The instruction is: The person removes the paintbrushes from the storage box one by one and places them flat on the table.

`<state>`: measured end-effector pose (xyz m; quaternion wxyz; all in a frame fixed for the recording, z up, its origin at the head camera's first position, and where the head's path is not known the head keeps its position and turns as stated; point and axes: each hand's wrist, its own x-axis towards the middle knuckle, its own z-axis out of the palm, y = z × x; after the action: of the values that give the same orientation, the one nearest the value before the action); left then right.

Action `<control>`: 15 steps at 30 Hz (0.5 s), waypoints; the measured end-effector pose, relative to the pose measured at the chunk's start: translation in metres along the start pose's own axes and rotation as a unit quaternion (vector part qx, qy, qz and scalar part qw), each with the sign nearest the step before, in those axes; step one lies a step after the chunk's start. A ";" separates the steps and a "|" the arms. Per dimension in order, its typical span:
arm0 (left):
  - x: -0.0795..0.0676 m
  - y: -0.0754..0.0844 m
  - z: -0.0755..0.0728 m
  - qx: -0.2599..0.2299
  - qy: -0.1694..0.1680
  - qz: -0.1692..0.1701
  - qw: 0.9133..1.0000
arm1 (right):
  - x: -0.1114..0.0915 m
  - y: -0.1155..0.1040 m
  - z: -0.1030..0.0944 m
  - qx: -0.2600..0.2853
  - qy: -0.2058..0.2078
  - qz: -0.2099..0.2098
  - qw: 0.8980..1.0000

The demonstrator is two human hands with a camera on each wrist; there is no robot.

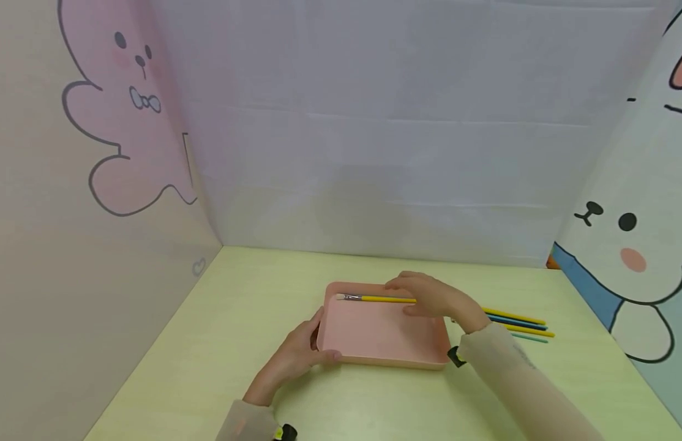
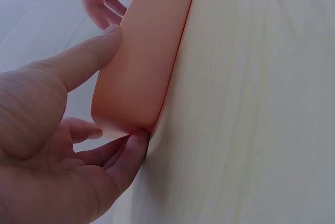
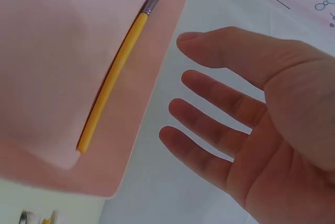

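Note:
A shallow pink tray [image 1: 379, 334] sits on the table. My left hand [image 1: 296, 353] holds its near left corner; in the left wrist view the thumb presses the rim of the tray [image 2: 152, 46] and the fingers reach round the corner to its lower edge. Inside the tray, along its far side, lies a yellow-handled paintbrush [image 1: 385, 299] with pale bristles pointing left. Over the tray's far right part is my right hand [image 1: 433, 298]. In the right wrist view, that hand [image 3: 261, 119] has its fingers extended and apart, holding nothing, beside the paintbrush [image 3: 112, 82].
To the right of the tray, several more slim brushes [image 1: 521, 318] with yellow, blue and green handles lie on the pale table [image 1: 209, 343]. Their bristle ends [image 3: 44, 217] show at the bottom of the right wrist view. Fabric walls stand at the back and both sides.

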<state>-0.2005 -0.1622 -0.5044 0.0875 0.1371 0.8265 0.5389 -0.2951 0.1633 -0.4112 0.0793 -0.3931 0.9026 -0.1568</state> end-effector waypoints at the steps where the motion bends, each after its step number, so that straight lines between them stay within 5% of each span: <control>1: 0.000 0.000 0.000 0.001 0.000 0.001 1.000 | 0.006 0.000 0.001 -0.001 -0.013 -0.001 1.000; 6: 0.000 0.001 0.001 0.004 -0.001 0.004 1.000 | 0.027 -0.002 0.006 -0.008 -0.056 0.000 0.998; 15: -0.001 0.001 0.000 -0.005 -0.002 0.009 1.000 | 0.050 0.002 0.017 -0.015 -0.069 -0.022 0.997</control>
<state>-0.1995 -0.1618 -0.5035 0.0850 0.1457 0.8225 0.5432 -0.3259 0.1243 -0.4290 0.1315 -0.4238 0.8884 -0.1173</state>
